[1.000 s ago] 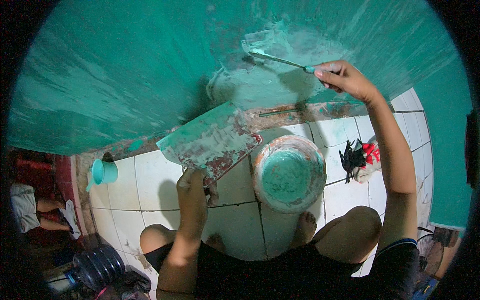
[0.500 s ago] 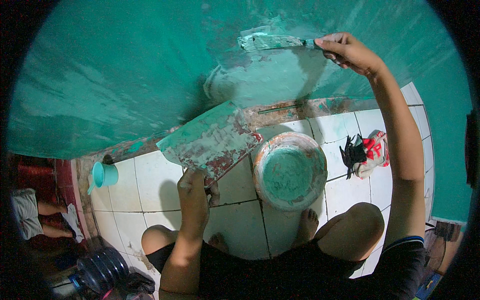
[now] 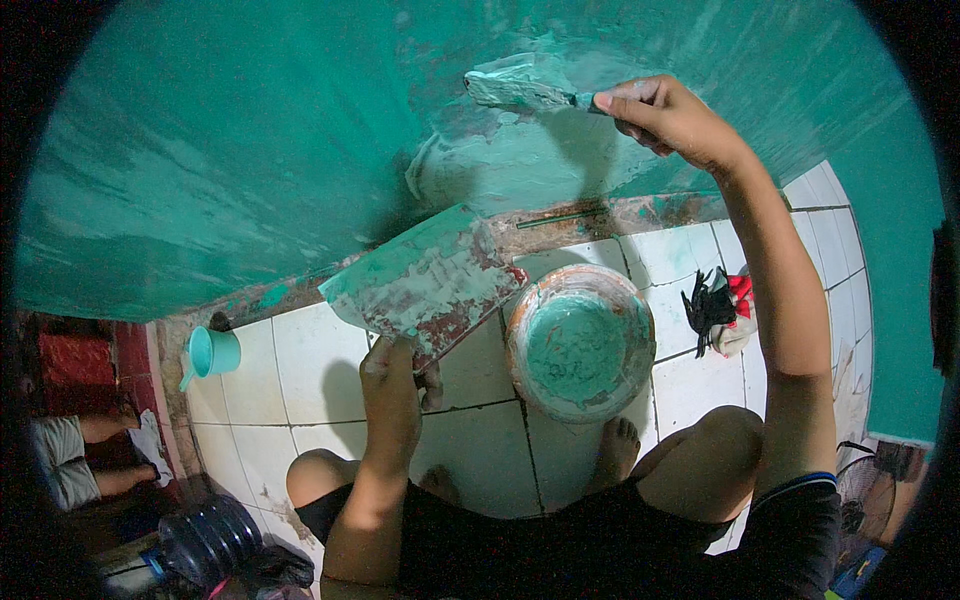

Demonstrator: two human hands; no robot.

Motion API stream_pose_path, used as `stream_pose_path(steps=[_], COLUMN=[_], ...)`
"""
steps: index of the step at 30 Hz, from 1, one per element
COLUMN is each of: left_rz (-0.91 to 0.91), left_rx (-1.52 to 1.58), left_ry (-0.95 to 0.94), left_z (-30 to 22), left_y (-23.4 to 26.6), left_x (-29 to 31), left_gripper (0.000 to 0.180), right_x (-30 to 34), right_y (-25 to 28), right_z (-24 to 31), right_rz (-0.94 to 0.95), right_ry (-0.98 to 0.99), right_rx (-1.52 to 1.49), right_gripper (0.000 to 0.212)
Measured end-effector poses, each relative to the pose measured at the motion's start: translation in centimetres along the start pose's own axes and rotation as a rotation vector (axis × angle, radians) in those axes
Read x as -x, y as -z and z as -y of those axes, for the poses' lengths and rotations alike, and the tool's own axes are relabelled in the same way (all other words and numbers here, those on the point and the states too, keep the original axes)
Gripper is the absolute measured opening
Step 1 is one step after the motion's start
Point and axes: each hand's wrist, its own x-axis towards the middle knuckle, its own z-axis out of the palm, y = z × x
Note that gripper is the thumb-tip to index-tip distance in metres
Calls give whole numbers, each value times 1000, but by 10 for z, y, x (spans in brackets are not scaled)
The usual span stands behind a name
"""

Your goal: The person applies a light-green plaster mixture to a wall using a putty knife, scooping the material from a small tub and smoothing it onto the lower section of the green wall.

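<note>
My right hand [image 3: 665, 122] grips the handle of a putty knife [image 3: 520, 90], its blade coated in pale green filler and lying against the green wall [image 3: 250, 150]. Below the blade spreads a lighter patch of wet filler [image 3: 530, 165]. My left hand [image 3: 395, 375] is closed on the near edge of a flat rectangular board [image 3: 420, 290], smeared with filler and reddish along one side. The board is tilted, its far corner close to the wall's foot. Right of the board, a round basin [image 3: 580, 345] with pale green filler inside stands on the floor between my feet.
White tiles [image 3: 320, 380] cover the floor. A turquoise dipper [image 3: 213, 352] stands at the left by the wall. Black and red-white cloths [image 3: 712, 310] lie right of the basin. At lower left are a large water bottle [image 3: 210, 540] and another person's legs [image 3: 100, 455].
My right hand and the putty knife have shifted left along the wall, and the blade has turned a little. The left hand and the board have barely moved.
</note>
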Motion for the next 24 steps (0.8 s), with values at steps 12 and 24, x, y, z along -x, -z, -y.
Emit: stream_pose_path(steps=[12,24], left_rz=[-9,-57], left_rx=[20,-83], left_ry=[9,-1], left_z=[-9,-6], left_y=[-6,-5], left_x=[3,3], left_gripper=[19,20], right_x=[28,-25], right_y=[20,20], right_z=[-1,-25], right_rz=[-88,-57], right_ry=[-85,-43], right_rx=[14,-68], right_gripper=[32,33])
